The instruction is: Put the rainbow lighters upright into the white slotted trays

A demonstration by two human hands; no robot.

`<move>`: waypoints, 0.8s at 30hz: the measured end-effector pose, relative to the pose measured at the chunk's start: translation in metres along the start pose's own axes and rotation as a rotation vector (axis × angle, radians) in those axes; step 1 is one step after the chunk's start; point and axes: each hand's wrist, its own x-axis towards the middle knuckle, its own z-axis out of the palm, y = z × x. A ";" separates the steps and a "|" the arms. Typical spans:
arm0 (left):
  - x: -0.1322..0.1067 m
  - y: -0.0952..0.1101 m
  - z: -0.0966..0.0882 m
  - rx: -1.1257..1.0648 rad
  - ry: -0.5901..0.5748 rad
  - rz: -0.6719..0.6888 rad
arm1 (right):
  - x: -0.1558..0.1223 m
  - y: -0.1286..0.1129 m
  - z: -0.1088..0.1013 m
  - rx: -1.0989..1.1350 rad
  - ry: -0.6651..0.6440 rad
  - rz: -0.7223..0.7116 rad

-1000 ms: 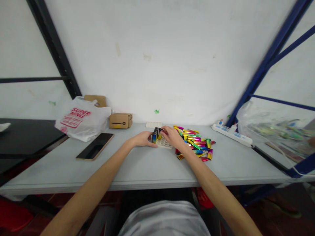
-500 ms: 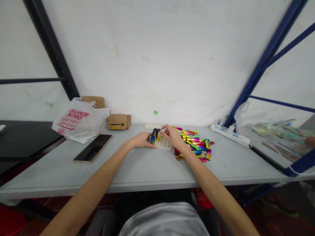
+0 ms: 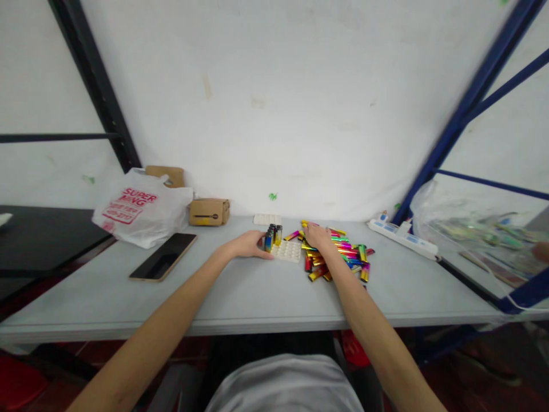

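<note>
the work looks early: several shiny multicoloured tubes with black tops [image 3: 269,241] stand, too blurred to count, at the left end of one cream cupped plastic tray [image 3: 290,250]; most cups are unfilled. the left hand [image 3: 250,245] curves half-open fingers around that end, grip unclear; the right hand [image 3: 317,236], hold hidden, touches one uncountable metallic-coloured pile [image 3: 345,247].

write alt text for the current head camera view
A person's left hand cups one end of a white tray with upright lighter-like pieces; the right hand is on a loose colourful pile. A phone, bag and box lie left.
</note>
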 end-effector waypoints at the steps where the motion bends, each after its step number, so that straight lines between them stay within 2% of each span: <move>1: 0.000 0.000 0.000 0.001 0.001 0.003 | 0.001 -0.001 -0.001 -0.001 -0.005 0.003; 14: -0.004 0.007 -0.005 -0.010 -0.001 -0.034 | -0.001 0.008 -0.012 0.003 0.008 0.004; 16: -0.003 0.007 -0.005 -0.013 -0.001 -0.024 | -0.003 0.008 -0.013 0.017 0.063 -0.008; 21: -0.003 0.004 -0.003 -0.028 0.014 -0.011 | -0.005 0.005 -0.021 0.197 0.313 -0.115; 24: -0.003 0.003 -0.002 -0.036 0.016 -0.010 | -0.009 0.000 -0.024 0.309 0.366 -0.206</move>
